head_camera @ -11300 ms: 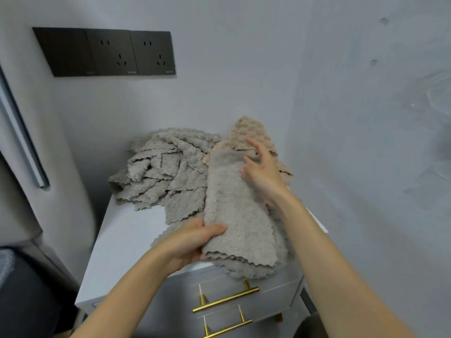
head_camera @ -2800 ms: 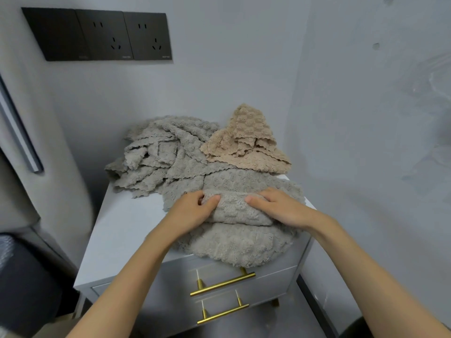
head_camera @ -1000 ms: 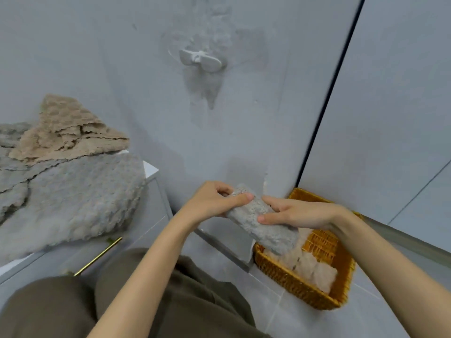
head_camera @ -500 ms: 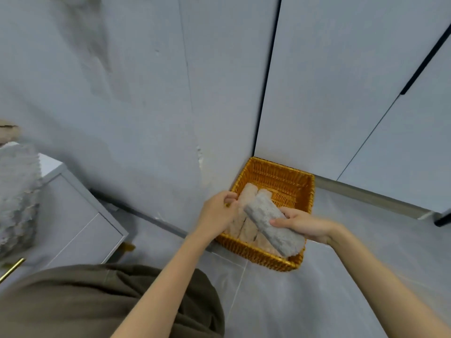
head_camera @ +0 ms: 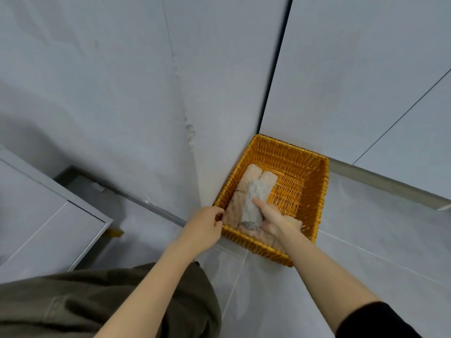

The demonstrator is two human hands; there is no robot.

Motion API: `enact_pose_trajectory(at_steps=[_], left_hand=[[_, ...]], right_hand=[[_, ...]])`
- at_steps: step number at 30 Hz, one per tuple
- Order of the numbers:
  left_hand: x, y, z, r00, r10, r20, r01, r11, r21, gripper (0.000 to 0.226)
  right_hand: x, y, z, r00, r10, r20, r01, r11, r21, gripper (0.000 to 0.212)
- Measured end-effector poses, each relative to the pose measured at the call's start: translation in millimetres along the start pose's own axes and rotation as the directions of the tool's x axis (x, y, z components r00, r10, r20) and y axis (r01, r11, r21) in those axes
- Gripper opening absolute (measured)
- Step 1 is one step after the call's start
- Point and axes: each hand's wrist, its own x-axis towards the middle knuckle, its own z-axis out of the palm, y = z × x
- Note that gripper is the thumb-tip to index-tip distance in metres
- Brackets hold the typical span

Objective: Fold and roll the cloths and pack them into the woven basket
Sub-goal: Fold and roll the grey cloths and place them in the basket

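Gripping the grey roll [head_camera: 253, 203] with the right hand [head_camera: 271, 217], thumb laid along its top, low inside the basket [head_camera: 317, 191] and over the pale rolls [head_camera: 251, 175] lined along its left side. Clutching the basket's near left corner with the left hand [head_camera: 206, 226], fingers curled at the rim (hands apart, the roll just right of that corner). Set on the floor [head_camera: 366, 252] in a corner of grey walls [head_camera: 109, 93], with a cabinet [head_camera: 48, 215] off to the left.
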Motion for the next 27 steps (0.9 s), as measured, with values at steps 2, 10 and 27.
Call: enact_pose_trajectory(at_steps=[2,10,27], left_hand=[[3,-1,-1,1.0,0.002,-0.015,-0.002,1.0,-0.026,0.041],[16,-6,-6,0.999,0.0,-0.042,-0.004,0.995,-0.1,0.038],[17,-16,-4,0.998,-0.023,0.05,0.027,0.996,-0.08,0.033]], right_hand=[[14,6,15,1.0,0.02,-0.011,-0.019,0.998,0.064,0.039],[60,29,46,0.994,0.036,-0.105,-0.031,0.999,0.042,0.041],[69,42,19,0.985,-0.081,-0.15,-0.01,0.852,-0.524,0.023]])
